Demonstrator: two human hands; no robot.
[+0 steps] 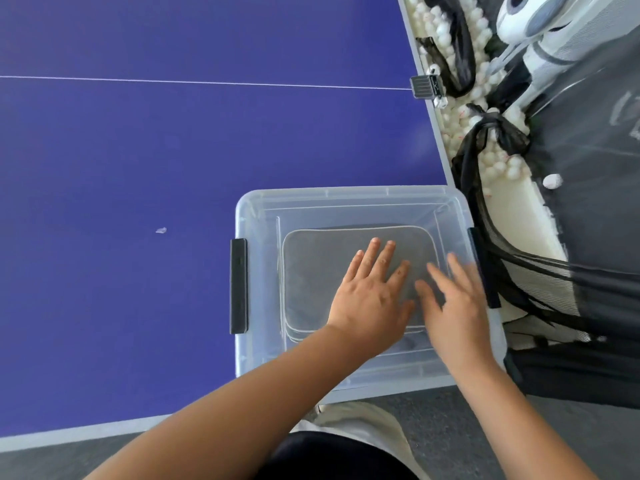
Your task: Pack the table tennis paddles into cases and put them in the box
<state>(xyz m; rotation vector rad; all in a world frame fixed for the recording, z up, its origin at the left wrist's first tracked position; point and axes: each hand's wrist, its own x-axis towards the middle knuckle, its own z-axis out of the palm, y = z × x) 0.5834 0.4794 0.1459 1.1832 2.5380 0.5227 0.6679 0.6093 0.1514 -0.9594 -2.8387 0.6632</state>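
Now hands (412, 299) flat on case (318, 271), inside box (346, 197)

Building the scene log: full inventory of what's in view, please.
Table: one, blue, white line across, fills the left.
Box: one, clear plastic, black latches, near right corner of the table.
Cases: grey, white piping, stacked in the box; at least two edges show.
Scrap: one, pale, small, on the table left of the box.
Balls: many, white, in black netting along the table's right edge.
Machine: white and grey, top right.
Left hand: flat on the top case.
Right hand: fingers straight, blurred, over the case's right side.
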